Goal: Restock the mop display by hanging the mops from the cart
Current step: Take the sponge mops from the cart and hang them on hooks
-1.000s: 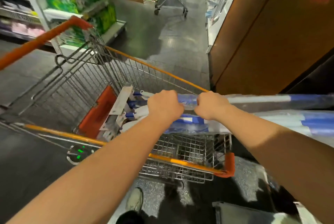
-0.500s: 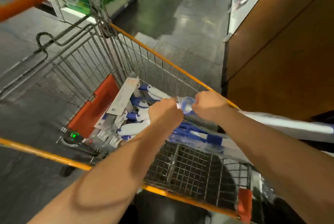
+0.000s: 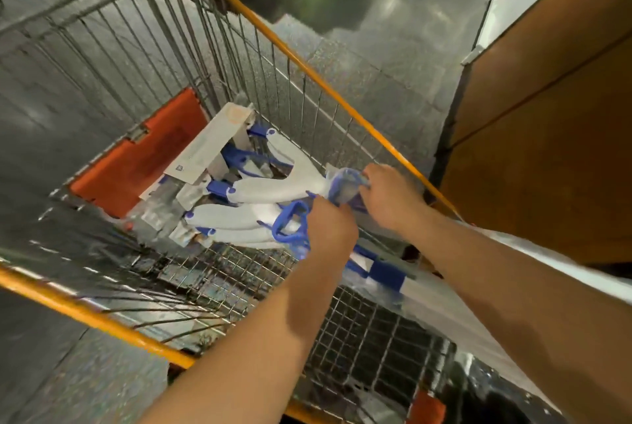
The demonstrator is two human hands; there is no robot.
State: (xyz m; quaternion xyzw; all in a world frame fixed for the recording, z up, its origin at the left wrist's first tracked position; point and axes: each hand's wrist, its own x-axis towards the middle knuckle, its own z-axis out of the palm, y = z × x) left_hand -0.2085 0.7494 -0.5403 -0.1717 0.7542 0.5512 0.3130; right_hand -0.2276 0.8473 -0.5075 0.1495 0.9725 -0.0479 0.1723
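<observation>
Head cam, looking down into the wire cart (image 3: 342, 95) with the orange rim. Both hands are on the same wrapped mop (image 3: 343, 184), about halfway along the cart's right edge. The right hand (image 3: 390, 199) has its fingers curled round the mop's clear-plastic end. The left hand (image 3: 330, 230) is a closed fist pinching that wrap just beside it, next to a blue loop (its fingertips are tucked under, so I can't see them). The mop's shaft runs back under the right forearm and out over the cart's near right corner.

The other mops (image 3: 266, 191), white with blue fittings, are piled at the far end, against the orange flap (image 3: 136, 163). A pale card (image 3: 212, 146) lies on top of them. It has a small dark square mark at one corner, and its print is too blurry to read; same for the dark lettering on the flap. A brown panel (image 3: 547, 122) stands past the right edge.
</observation>
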